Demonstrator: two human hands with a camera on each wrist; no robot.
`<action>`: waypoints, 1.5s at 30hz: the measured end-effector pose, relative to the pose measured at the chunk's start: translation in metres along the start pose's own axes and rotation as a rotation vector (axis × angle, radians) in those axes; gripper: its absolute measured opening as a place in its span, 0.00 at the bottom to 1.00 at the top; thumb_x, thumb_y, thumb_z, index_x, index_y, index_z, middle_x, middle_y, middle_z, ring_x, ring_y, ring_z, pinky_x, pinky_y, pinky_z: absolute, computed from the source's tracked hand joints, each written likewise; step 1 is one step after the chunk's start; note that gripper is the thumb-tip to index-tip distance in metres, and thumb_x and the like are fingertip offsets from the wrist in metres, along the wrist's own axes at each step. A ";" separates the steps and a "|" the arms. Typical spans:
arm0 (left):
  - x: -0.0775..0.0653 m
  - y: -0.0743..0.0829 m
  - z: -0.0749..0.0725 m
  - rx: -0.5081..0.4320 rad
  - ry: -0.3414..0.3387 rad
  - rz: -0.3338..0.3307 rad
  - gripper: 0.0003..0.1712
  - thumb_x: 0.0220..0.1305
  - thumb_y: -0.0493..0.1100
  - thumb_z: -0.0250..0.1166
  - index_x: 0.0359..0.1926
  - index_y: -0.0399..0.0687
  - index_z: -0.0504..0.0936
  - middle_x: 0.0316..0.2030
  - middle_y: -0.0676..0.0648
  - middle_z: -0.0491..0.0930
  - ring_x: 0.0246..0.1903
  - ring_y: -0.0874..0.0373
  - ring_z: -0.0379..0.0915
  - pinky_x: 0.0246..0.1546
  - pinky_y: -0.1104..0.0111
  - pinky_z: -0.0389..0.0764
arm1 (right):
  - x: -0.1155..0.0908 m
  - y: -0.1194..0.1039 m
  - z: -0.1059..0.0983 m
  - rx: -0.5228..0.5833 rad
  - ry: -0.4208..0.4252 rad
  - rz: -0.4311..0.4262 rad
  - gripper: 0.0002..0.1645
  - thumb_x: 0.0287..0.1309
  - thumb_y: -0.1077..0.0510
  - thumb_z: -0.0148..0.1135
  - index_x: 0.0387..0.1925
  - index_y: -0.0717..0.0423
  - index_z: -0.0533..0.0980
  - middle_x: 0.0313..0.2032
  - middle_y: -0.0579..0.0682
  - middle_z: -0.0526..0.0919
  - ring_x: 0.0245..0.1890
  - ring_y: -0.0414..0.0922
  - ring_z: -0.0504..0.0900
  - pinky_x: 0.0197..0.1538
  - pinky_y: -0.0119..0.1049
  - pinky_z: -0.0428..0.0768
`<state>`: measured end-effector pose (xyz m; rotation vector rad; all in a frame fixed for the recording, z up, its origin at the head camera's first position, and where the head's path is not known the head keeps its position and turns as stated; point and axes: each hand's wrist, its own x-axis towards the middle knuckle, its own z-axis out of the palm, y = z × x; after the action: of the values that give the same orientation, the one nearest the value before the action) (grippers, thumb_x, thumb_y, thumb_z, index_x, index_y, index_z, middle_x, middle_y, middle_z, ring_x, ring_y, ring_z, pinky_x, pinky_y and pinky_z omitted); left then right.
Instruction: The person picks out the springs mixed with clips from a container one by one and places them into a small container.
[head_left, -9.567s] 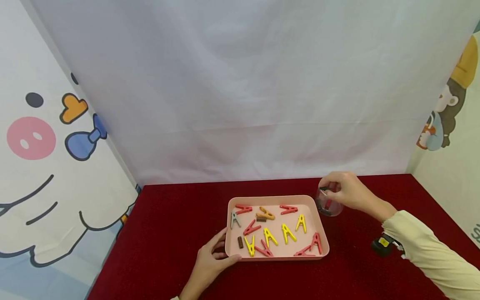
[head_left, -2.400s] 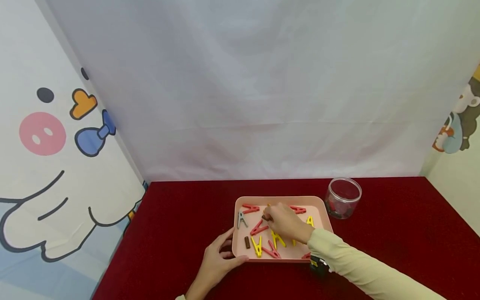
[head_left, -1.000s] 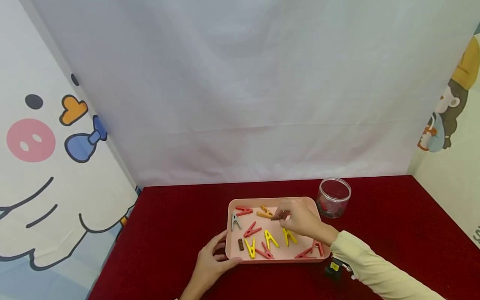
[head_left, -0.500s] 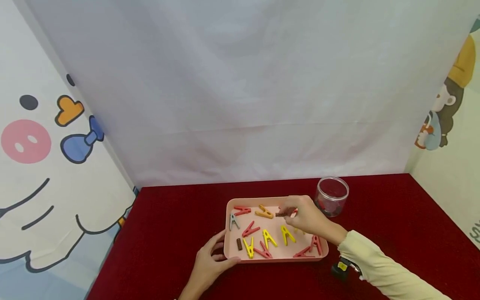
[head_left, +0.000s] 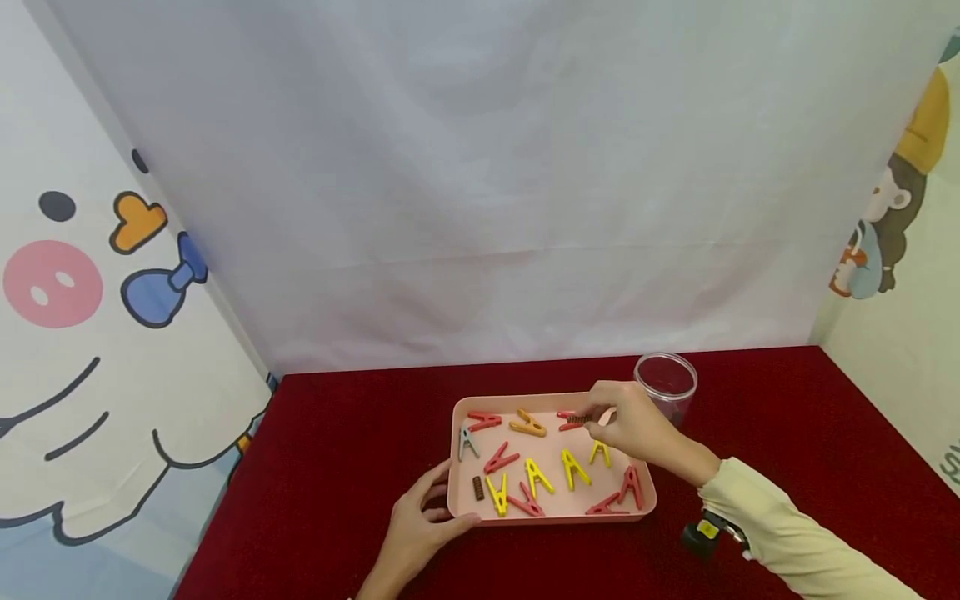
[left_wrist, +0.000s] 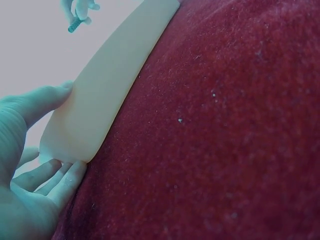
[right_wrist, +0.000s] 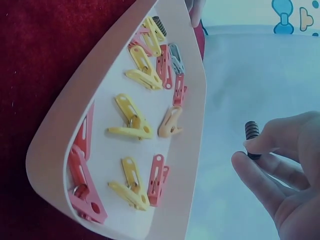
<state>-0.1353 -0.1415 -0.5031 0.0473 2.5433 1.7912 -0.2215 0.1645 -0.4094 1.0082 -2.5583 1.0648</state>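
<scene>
My right hand pinches a small brown coil spring between thumb and fingertips, held above the right back part of a pink tray. Thumb on the rim and fingers against the side, my left hand grips the tray's front left corner. Lying in the tray are several clothespins: yellow ones, red ones, an orange one and a grey one. A second brown coil spring rests near the tray's left side.
Behind my right hand, just off the tray's back right corner, stands a clear round jar, partly hidden by the hand. A dark red cloth covers the table, and a white curtain hangs behind it.
My right hand has picked the spring up from beside the orange clothespin and carried it rightward across the tray towards the jar. The left hand stays at the tray's corner.
</scene>
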 end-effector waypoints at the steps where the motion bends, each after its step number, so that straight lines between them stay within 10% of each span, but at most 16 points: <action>1: 0.000 0.000 0.000 -0.002 0.002 0.000 0.45 0.37 0.51 0.73 0.59 0.59 0.65 0.53 0.47 0.68 0.46 0.54 0.69 0.35 0.74 0.75 | 0.000 0.000 -0.001 -0.003 0.000 0.001 0.11 0.40 0.69 0.63 0.27 0.52 0.80 0.26 0.42 0.78 0.26 0.35 0.76 0.25 0.29 0.76; 45: -0.001 0.000 0.000 -0.020 -0.002 0.010 0.45 0.38 0.50 0.73 0.60 0.57 0.64 0.53 0.47 0.67 0.46 0.53 0.68 0.34 0.74 0.75 | -0.006 0.027 -0.057 -0.134 0.111 0.114 0.09 0.41 0.67 0.64 0.26 0.51 0.80 0.27 0.42 0.79 0.24 0.35 0.74 0.25 0.29 0.75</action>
<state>-0.1346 -0.1415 -0.5027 0.0618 2.5281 1.8189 -0.2391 0.2202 -0.3851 0.7572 -2.5836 0.9329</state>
